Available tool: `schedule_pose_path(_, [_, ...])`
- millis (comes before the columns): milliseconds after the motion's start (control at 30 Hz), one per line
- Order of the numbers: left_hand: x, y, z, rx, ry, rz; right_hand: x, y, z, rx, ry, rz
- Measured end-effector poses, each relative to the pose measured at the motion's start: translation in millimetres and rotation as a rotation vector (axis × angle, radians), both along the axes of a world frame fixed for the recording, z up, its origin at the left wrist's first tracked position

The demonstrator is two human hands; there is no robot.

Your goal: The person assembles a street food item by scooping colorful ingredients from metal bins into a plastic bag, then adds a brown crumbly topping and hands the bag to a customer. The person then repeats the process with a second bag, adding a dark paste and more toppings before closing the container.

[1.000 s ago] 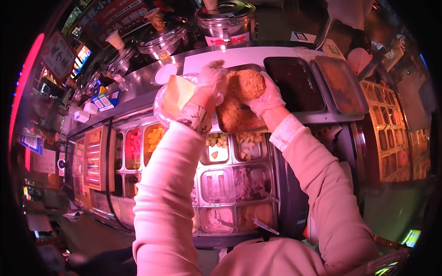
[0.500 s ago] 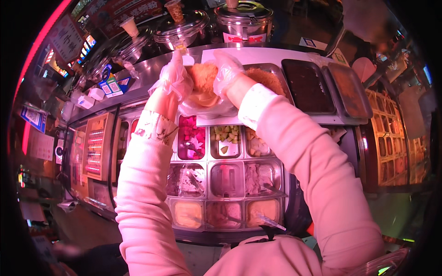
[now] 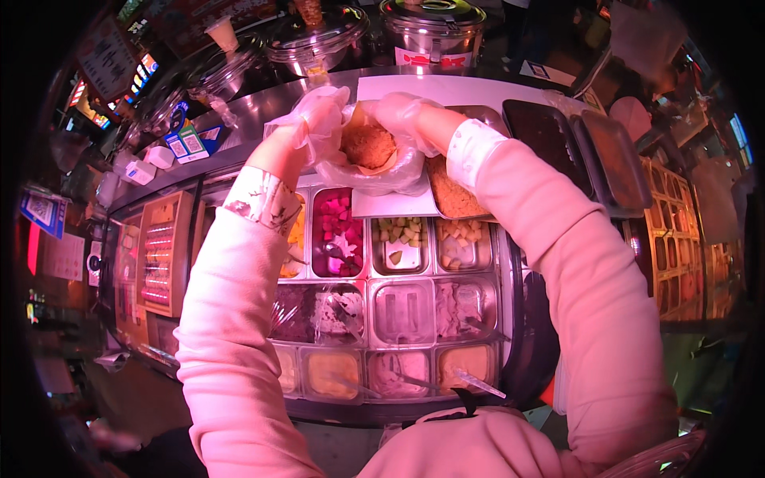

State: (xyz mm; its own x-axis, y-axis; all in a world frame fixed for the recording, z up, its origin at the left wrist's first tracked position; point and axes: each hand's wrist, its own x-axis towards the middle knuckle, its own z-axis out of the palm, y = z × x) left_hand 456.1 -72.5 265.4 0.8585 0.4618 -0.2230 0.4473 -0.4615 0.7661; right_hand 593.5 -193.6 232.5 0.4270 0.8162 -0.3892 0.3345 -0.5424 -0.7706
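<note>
Both my hands wear loose clear plastic gloves. They meet over a bowl-like container (image 3: 374,182) covered with a clear plastic bag, on the white board. In its mouth sits a brown, crumb-coated round piece of food (image 3: 368,146) inside a brown paper wrapper (image 3: 392,162). My left hand (image 3: 320,118) closes on the wrapper's left edge. Opposite it, my right hand (image 3: 405,118) has its fingers curled over the far right edge. Loose glove plastic partly hides the fingertips. Beside my right wrist, a tray of brown crumbs (image 3: 456,193) lies partly beneath my sleeve.
Nearer me are metal pans with pink cubes (image 3: 338,231), green cubes (image 3: 400,231) and pale spreads (image 3: 333,373), some with spoons. A dark tray (image 3: 545,143) and a reddish-brown tray (image 3: 613,155) stand right. Lidded pots (image 3: 434,32) line the back; code signs (image 3: 190,143) stand left.
The brown crumb-coated food has gone from raised between my hands to lying lower in the wrapper, its top facing up. My right forearm has shifted right, uncovering more of the crumb tray's near part.
</note>
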Motion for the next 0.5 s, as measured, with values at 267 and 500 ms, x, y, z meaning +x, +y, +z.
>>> schedule_pose_path(267, [4.5, -7.4, -25.8, 0.437, -0.303, 0.113, 17.8, -2.7, 13.6, -0.088, -0.913, 0.222])
schedule_pose_path(500, [-24.3, 40.9, -71.4, -0.266, -0.240, 0.384, 56.0, -54.2, 5.3, -0.103, -0.333, -0.381])
